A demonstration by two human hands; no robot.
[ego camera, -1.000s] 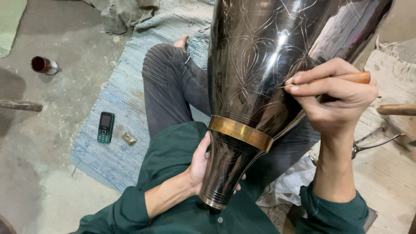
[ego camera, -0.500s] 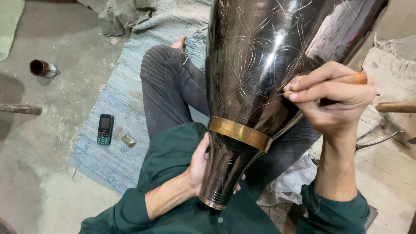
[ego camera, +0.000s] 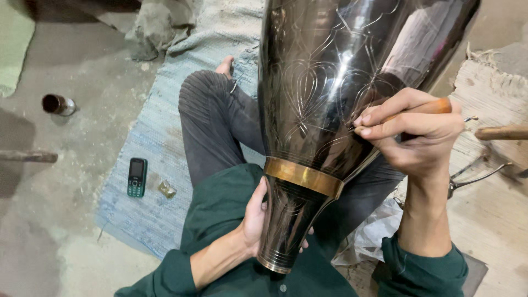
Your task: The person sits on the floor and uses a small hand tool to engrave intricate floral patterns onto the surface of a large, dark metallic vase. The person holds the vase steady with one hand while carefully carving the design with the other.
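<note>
Left hand (ego camera: 256,223) grips the dark vase (ego camera: 330,110) at its neck; right hand (ego camera: 418,135) grasps a wooden-handled tool (ego camera: 426,107) against the vase.

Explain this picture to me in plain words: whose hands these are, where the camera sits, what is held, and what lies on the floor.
The camera is worn on a person's head and looks down at their lap as they sit on the floor. Both hands are that person's own. The left hand grips the narrow neck of a large dark metal vase with a brass band round it. The right hand holds a wooden-handled engraving tool, its tip against the vase's shiny side, where fine line patterns show. On the blue woven mat lie a small mobile phone and a little brass piece. A small cup lies on the bare concrete.
</note>
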